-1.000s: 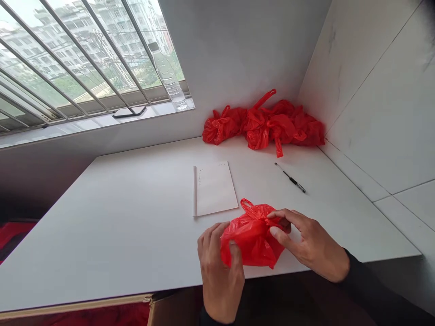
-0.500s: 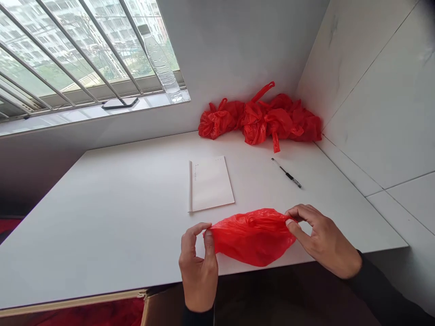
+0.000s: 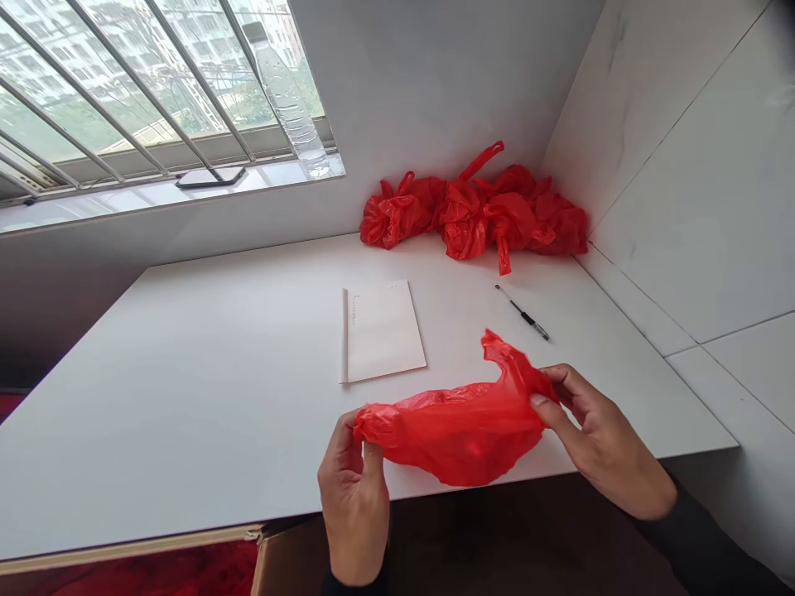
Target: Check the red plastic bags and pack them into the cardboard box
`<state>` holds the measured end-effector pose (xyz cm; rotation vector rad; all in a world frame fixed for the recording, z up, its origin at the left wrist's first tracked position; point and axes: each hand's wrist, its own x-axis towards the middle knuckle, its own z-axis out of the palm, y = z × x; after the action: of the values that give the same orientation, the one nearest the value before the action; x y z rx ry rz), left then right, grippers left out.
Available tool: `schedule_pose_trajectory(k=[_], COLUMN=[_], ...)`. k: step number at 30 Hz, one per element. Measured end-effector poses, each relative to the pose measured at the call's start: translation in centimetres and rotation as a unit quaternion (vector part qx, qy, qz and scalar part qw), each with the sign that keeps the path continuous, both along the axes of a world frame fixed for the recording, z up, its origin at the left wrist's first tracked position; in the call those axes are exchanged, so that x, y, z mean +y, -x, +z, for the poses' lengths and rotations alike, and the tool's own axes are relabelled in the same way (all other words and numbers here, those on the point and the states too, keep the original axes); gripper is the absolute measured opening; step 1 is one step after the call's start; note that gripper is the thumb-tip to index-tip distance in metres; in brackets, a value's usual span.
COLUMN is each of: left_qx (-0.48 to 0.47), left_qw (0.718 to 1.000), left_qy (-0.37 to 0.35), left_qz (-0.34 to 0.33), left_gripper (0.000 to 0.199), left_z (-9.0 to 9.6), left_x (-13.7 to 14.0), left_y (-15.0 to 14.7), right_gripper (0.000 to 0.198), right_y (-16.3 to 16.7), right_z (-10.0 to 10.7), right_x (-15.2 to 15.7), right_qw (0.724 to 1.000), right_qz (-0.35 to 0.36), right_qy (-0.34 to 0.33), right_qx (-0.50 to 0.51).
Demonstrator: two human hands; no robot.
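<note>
A red plastic bag (image 3: 460,439) is stretched between my two hands, just above the front edge of the white table (image 3: 204,397). My left hand (image 3: 355,488) pinches its left end between thumb and fingers. At the other end, my right hand (image 3: 590,430) grips the bag the same way, and one handle loop sticks up beside it toward the pen (image 3: 522,313). Beyond the bag lies a notepad (image 3: 385,331) with small writing near its top and left edges.
Several crumpled red plastic bags (image 3: 465,215) are heaped against the back wall. A clear water bottle (image 3: 291,112) and a flat dark-edged object (image 3: 211,177) rest on the windowsill. Below the table's front edge is an open cardboard box (image 3: 264,563) with red material inside. A tiled wall (image 3: 701,207) bounds the right.
My hands have moved slightly farther apart, pulling the bag wider. A handle loop now stands up at the bag's right end, and its left end is bunched over my left fingers.
</note>
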<state>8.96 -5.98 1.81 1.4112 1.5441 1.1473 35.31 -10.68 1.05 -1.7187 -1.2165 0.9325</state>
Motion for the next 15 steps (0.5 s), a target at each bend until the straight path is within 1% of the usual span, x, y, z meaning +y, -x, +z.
schedule_pose_trajectory(k=[3, 5, 6, 7, 8, 10, 11, 13, 15], left_qx=[-0.033, -0.031, -0.028, -0.024, -0.019, -0.028, -0.049, -0.112, -0.186], left_qw=[0.999, 0.996, 0.995, 0.993, 0.992, 0.991, 0.989, 0.98, 0.964], left_qy=[-0.032, -0.056, -0.063, -0.07, -0.078, -0.094, -0.102, -0.112, -0.088], left_qz=[-0.017, -0.054, -0.074, -0.089, -0.095, -0.09, -0.09, -0.124, -0.167], left_gripper=[0.031, 0.045, 0.047, 0.044, 0.038, 0.023, 0.019, 0.017, 0.02], left_z=[1.2, 2.2, 2.7, 3.1, 3.5, 4.1, 4.2, 4.4, 4.6], left_x=[-0.4, -0.9, -1.1, -1.3, -1.5, -1.8, -1.9, -2.0, -2.0], left_y=[0.1, -0.4, -0.6, -0.8, -1.0, -1.2, -1.1, -0.9, -0.7], right_gripper=[0.026, 0.031, 0.034, 0.035, 0.034, 0.027, 0.024, 0.02, 0.018], right_y=[0.3, 0.7, 0.9, 1.0, 1.1, 1.1, 1.0, 0.9, 0.7], right_z=[1.0, 1.6, 1.9, 2.1, 2.3, 2.6, 2.8, 3.0, 3.2], right_x=[-0.5, -0.9, -1.0, -1.2, -1.3, -1.5, -1.6, -1.7, -1.9], right_qw=[0.997, 0.995, 0.995, 0.996, 0.996, 0.997, 0.997, 0.995, 0.989], right_qz=[-0.004, -0.009, -0.012, -0.013, -0.013, -0.007, 0.003, 0.027, 0.041], right_qy=[-0.015, -0.013, -0.015, -0.02, -0.026, -0.045, -0.059, -0.094, -0.139], right_qx=[0.074, 0.1, 0.099, 0.091, 0.079, 0.055, 0.048, 0.035, 0.014])
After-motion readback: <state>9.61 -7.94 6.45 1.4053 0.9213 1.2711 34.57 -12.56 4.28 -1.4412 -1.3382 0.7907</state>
